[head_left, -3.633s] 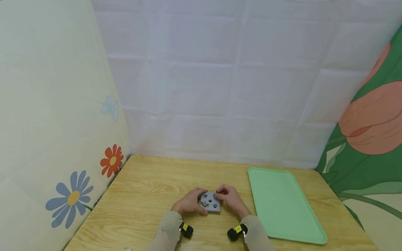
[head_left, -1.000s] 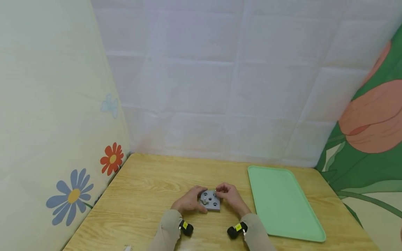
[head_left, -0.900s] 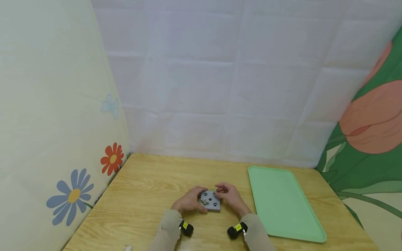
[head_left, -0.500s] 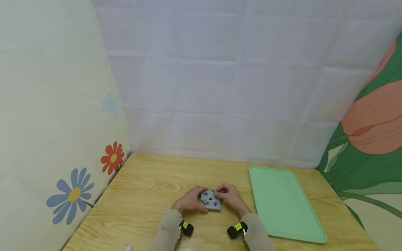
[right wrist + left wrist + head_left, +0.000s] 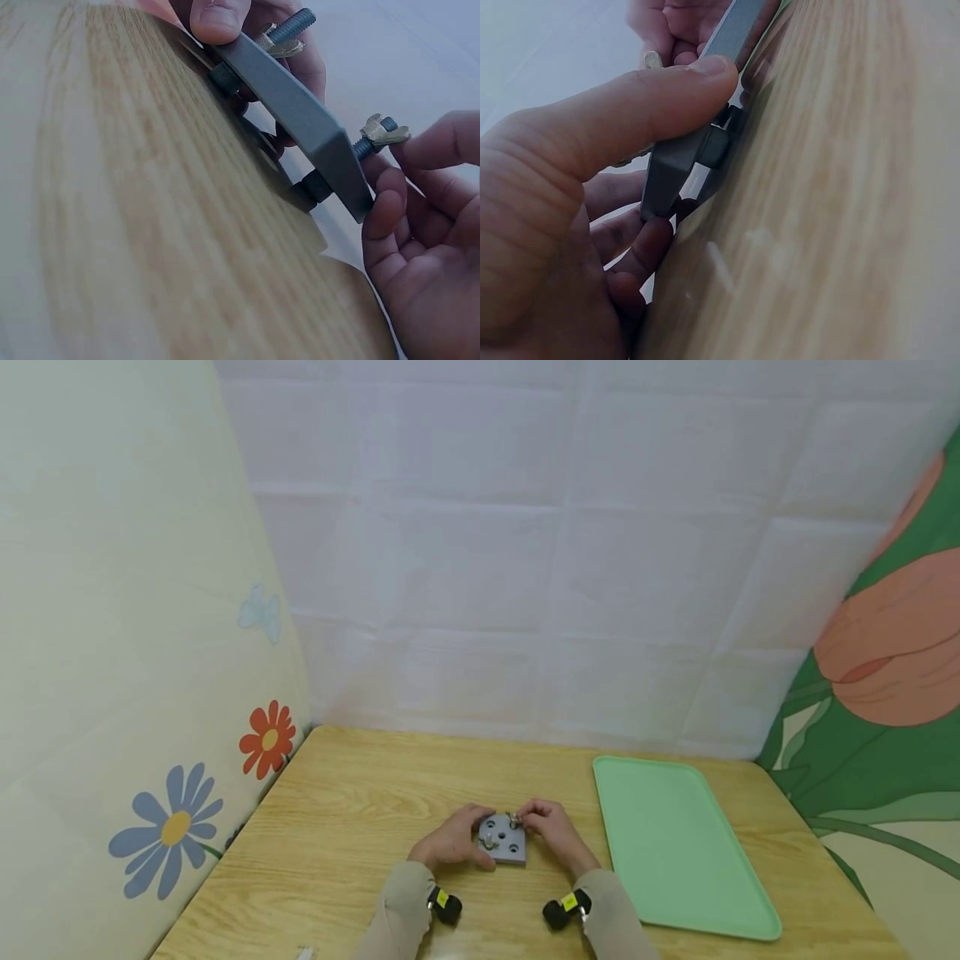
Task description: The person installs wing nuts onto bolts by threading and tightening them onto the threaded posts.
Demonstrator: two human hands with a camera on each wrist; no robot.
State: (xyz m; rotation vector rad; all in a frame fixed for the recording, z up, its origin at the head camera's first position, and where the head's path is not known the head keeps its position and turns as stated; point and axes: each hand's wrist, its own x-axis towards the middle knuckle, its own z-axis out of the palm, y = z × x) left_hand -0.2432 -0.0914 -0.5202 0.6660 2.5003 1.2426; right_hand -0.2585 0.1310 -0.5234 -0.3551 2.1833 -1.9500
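Now, leftmost, I have the left hand (image 5: 448,843) grasping the grey metal plate (image 5: 512,836) by its edge, over the surface (image 5: 375,777). Near those fingers, the left wing nut (image 5: 489,842) sits on its bolt. Across the plate, beside the right fingers, is the right wing nut (image 5: 384,133). The right hand (image 5: 553,828) has eased back, uncovering that nut; one fingertip touches a wing, nothing pinched. I judge this a pause between turns.

A wood-grain table (image 5: 360,793) carries a pale green tray (image 5: 682,843).
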